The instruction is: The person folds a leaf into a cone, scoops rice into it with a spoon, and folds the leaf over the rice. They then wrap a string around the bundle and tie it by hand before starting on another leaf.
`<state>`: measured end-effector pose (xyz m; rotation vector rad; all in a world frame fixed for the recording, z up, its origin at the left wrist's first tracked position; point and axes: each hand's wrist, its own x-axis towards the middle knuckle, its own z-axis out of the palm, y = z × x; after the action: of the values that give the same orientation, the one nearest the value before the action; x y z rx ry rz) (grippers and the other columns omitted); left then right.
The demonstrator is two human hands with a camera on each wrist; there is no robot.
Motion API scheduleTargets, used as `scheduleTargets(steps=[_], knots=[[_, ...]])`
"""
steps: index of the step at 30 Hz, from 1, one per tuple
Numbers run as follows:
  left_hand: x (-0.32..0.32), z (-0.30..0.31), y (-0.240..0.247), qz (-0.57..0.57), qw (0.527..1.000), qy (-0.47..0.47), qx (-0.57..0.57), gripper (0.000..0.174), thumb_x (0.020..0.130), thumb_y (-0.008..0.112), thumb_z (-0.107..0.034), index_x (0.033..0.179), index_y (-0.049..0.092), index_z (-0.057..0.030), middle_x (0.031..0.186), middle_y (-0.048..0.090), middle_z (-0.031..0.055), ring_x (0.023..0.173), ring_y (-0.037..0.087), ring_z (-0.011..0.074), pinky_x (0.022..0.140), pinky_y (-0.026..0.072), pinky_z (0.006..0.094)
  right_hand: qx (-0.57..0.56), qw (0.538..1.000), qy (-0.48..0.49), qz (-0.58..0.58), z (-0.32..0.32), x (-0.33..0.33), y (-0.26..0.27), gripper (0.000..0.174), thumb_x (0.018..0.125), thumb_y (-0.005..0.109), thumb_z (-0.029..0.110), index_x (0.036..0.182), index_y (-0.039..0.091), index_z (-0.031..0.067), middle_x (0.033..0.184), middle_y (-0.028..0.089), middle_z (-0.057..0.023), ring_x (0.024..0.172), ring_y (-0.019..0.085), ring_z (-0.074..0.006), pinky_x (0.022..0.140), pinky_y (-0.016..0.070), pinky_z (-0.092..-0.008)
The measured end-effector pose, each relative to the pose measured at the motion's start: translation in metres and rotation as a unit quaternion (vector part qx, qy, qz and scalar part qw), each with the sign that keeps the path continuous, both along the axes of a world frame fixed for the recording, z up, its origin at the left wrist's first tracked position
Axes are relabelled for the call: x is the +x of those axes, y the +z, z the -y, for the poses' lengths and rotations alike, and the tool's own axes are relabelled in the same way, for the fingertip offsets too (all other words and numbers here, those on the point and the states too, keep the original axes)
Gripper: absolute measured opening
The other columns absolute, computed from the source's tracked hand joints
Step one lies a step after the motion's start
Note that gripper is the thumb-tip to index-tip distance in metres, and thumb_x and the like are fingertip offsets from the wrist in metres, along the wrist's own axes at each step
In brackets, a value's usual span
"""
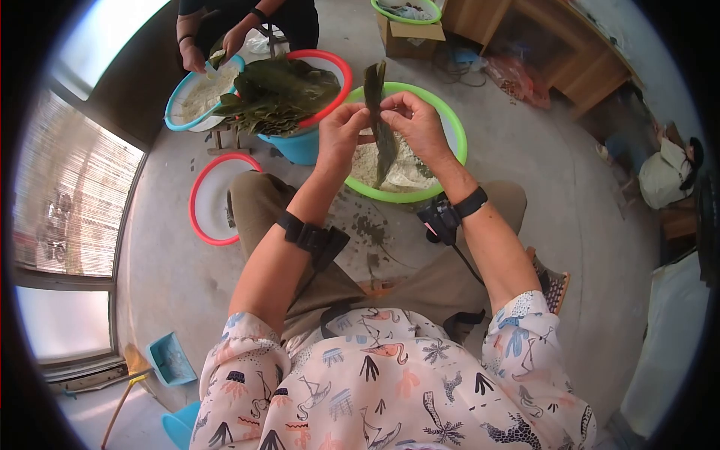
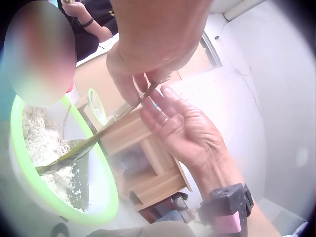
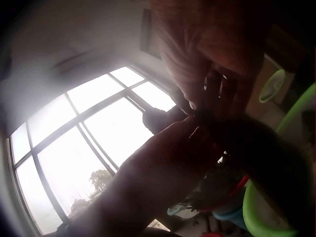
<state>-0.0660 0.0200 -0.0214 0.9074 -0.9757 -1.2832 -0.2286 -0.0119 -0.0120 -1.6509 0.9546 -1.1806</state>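
A long, narrow dark green leaf (image 1: 384,142) stands lengthwise between my two hands, above a green-rimmed basin (image 1: 459,135) of white rice (image 1: 365,161). My left hand (image 1: 341,136) pinches the leaf's left side between thumb and fingers. At the opposite edge, my right hand (image 1: 418,129) holds it with thumb and fingertips. The left wrist view shows the leaf (image 2: 94,140) slanting down across the basin, with the right palm (image 2: 190,131) turned toward that camera. In the right wrist view both hands are dark against the window, and the leaf is hard to make out there.
Broad leaves (image 1: 281,90) lie piled on a red-rimmed basin (image 1: 343,67) over a blue tub (image 1: 296,148). Another person's hands (image 1: 234,39) work above a blue-rimmed basin (image 1: 176,112). A red-rimmed basin (image 1: 196,202) sits by my left knee; a cardboard box (image 1: 409,41) stands farther back.
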Motion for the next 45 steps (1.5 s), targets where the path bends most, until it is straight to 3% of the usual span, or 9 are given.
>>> scheduleTargets(steps=[5, 10, 14, 16, 23, 26, 28, 32, 45], knots=[[0.005, -0.001, 0.0, -0.032, 0.999, -0.032, 0.013, 0.012, 0.095, 0.057, -0.015, 0.103, 0.058, -0.0071, 0.098, 0.065, 0.0037, 0.091, 0.064, 0.0149, 0.076, 0.055, 0.0332, -0.084, 0.99, -0.096, -0.052, 0.004, -0.002, -0.004, 0.032, 0.083, 0.071, 0.014, 0.111, 0.061, 0.0007, 0.107, 0.065, -0.0117, 0.102, 0.06, -0.017, 0.084, 0.0502, -0.0309], [0.009, 0.006, -0.001, -0.11, 0.992, -0.06, 0.029, 0.005, 0.096, 0.053, -0.015, 0.097, 0.054, -0.0103, 0.094, 0.064, 0.0025, 0.085, 0.064, 0.0138, 0.073, 0.0552, 0.0324, 0.038, 0.994, -0.016, 0.099, 0.024, -0.012, -0.022, 0.051, 0.088, 0.069, 0.025, 0.127, 0.051, -0.0016, 0.119, 0.059, -0.0149, 0.114, 0.054, -0.0202, 0.096, 0.044, -0.0302], [0.018, 0.011, 0.0, -0.167, 0.981, -0.095, 0.026, 0.004, 0.097, 0.051, -0.015, 0.093, 0.053, -0.0134, 0.088, 0.059, -0.0035, 0.085, 0.061, 0.0107, 0.075, 0.0505, 0.0305, 0.128, 0.981, 0.025, 0.141, 0.022, -0.023, -0.011, 0.044, 0.09, 0.067, 0.023, 0.124, 0.054, -0.0022, 0.117, 0.06, -0.0106, 0.111, 0.056, -0.0162, 0.094, 0.045, -0.0283], [0.026, 0.019, -0.001, -0.167, 0.981, -0.099, 0.011, 0.005, 0.097, 0.051, -0.016, 0.093, 0.053, -0.0139, 0.086, 0.057, -0.0049, 0.08, 0.058, 0.0091, 0.076, 0.0494, 0.0292, 0.161, 0.972, 0.094, 0.14, 0.024, -0.029, -0.005, 0.038, 0.093, 0.063, 0.026, 0.123, 0.056, 0.0044, 0.113, 0.061, -0.0008, 0.104, 0.054, -0.0073, 0.088, 0.043, -0.0243], [0.031, 0.022, -0.003, -0.128, 0.99, -0.06, -0.002, 0.008, 0.096, 0.054, -0.016, 0.102, 0.056, -0.0112, 0.092, 0.059, -0.0033, 0.079, 0.058, 0.0086, 0.076, 0.0489, 0.0282, 0.131, 0.975, 0.093, 0.154, 0.023, -0.02, -0.004, 0.023, 0.092, 0.065, 0.018, 0.11, 0.063, 0.0041, 0.098, 0.065, 0.0015, 0.087, 0.058, -0.0048, 0.079, 0.0445, -0.0207], [0.025, 0.02, -0.004, -0.02, 0.996, 0.084, -0.021, 0.016, 0.095, 0.057, -0.016, 0.109, 0.057, -0.0076, 0.093, 0.06, -0.0014, 0.082, 0.058, 0.0079, 0.076, 0.0482, 0.0247, 0.094, 0.977, 0.037, 0.187, 0.02, -0.009, -0.002, 0.014, 0.089, 0.067, 0.01, 0.099, 0.066, 0.0002, 0.088, 0.066, -0.0001, 0.08, 0.06, -0.0065, 0.076, 0.0491, -0.0214], [0.028, 0.021, -0.014, 0.165, 0.946, 0.236, -0.147, 0.02, 0.094, 0.061, -0.014, 0.111, 0.057, -0.0045, 0.095, 0.061, -0.0006, 0.085, 0.058, 0.0074, 0.077, 0.0473, 0.0221, 0.056, 0.981, 0.005, 0.187, 0.021, -0.002, 0.001, 0.014, 0.089, 0.067, 0.009, 0.099, 0.066, 0.0, 0.087, 0.066, 0.0002, 0.078, 0.059, -0.0055, 0.073, 0.0491, -0.0211], [0.016, 0.008, -0.012, 0.151, 0.976, 0.088, -0.128, 0.02, 0.09, 0.066, -0.01, 0.106, 0.058, -0.0024, 0.098, 0.061, 0.0004, 0.086, 0.059, 0.0072, 0.071, 0.0501, 0.0231, 0.051, 0.983, 0.008, 0.174, 0.02, 0.011, 0.007, 0.014, 0.088, 0.067, 0.009, 0.099, 0.066, -0.0002, 0.087, 0.066, 0.0007, 0.077, 0.058, -0.0049, 0.072, 0.0487, -0.0212], [0.031, 0.009, -0.026, -0.016, 0.999, 0.018, -0.039, 0.019, 0.094, 0.062, -0.017, 0.109, 0.058, -0.0052, 0.103, 0.062, 0.0011, 0.094, 0.061, 0.0095, 0.077, 0.0533, 0.0277, 0.091, 0.992, 0.054, 0.071, 0.01, 0.041, -0.001, 0.021, 0.093, 0.059, 0.013, 0.11, 0.066, 0.0027, 0.092, 0.067, -0.0002, 0.082, 0.061, -0.0062, 0.075, 0.0505, -0.0231]])
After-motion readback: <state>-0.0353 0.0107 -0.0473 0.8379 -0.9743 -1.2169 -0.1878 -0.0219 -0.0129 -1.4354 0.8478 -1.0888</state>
